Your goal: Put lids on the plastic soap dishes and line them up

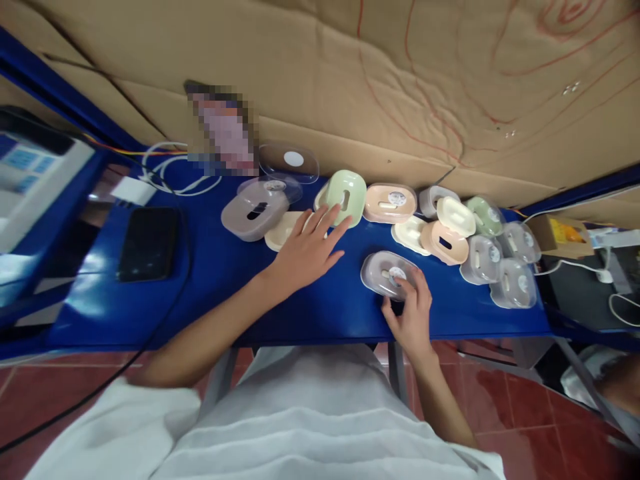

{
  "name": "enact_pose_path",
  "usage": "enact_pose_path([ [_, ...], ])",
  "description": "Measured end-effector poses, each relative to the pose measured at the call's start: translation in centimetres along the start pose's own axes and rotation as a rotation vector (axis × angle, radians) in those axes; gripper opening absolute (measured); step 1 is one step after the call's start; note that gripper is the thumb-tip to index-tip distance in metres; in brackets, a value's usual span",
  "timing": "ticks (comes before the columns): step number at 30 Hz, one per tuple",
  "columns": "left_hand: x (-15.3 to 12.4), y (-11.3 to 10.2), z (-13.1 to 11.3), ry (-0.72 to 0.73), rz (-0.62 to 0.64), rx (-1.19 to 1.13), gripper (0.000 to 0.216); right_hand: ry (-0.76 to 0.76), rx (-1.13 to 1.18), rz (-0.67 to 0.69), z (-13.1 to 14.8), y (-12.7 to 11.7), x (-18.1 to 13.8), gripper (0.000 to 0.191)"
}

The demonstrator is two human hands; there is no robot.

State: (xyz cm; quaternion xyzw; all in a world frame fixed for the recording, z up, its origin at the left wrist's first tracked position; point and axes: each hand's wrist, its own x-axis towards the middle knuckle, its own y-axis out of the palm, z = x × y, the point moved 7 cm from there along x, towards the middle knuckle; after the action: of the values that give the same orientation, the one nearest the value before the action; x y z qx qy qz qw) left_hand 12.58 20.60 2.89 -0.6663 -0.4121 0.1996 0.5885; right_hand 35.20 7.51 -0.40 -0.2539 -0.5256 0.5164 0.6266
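My left hand [309, 248] stretches out flat over the blue table [210, 287], fingers spread. Its fingertips reach a green soap box [347, 195] and lie over a cream tray part [283, 229]. My right hand [411, 313] curls its fingers on the near edge of a grey soap box with a clear lid [386, 271], which rests on the table. A larger grey box [255, 210] lies just left of the left hand.
Several more soap boxes in pink [389, 203], cream, green and grey [513, 285] crowd the right of the table. A clear lid [290, 161] leans at the back. A black phone [149, 243] and white cable [167, 175] lie left. Cardboard [400, 80] lines the wall behind.
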Motion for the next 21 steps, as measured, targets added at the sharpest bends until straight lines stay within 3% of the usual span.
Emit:
enact_pose_path([
  [3, 2.9, 0.9, 0.2, 0.005, 0.035, 0.071, 0.05, 0.046, -0.088, -0.027, -0.6, -0.3, -0.5, 0.049],
  [5, 2.4, 1.0, 0.1, 0.018, 0.025, 0.089, 0.032, 0.033, -0.13, -0.025, -0.6, -0.3, -0.4, 0.052],
  [7, -0.1, 0.8, -0.5, 0.064, 0.002, 0.069, 0.021, 0.002, -0.145, -0.018, -0.7, 0.0, 0.2, 0.054],
  [11, -8.1, 0.6, -2.8, 0.212, -0.022, -0.031, 0.028, -0.079, -0.122, 0.025, -1.1, 0.9, 3.2, 0.056],
  [14, -12.8, 0.6, -3.2, 0.158, -0.038, -0.113, 0.036, -0.136, -0.077, 0.071, -0.6, 1.6, 5.8, 0.063],
  [16, -14.1, 0.6, -2.6, 0.096, -0.071, -0.153, 0.047, -0.194, -0.037, 0.105, 0.7, 2.0, 6.9, 0.071],
  [19, -13.8, 0.4, 0.4, -0.086, -0.147, -0.135, 0.064, -0.42, 0.069, 0.255, 4.3, 2.9, 6.3, 0.079],
  [21, -13.0, 0.4, 2.9, -0.236, -0.178, -0.078, 0.063, -0.56, 0.137, 0.383, 6.5, 3.5, 4.6, 0.069],
])
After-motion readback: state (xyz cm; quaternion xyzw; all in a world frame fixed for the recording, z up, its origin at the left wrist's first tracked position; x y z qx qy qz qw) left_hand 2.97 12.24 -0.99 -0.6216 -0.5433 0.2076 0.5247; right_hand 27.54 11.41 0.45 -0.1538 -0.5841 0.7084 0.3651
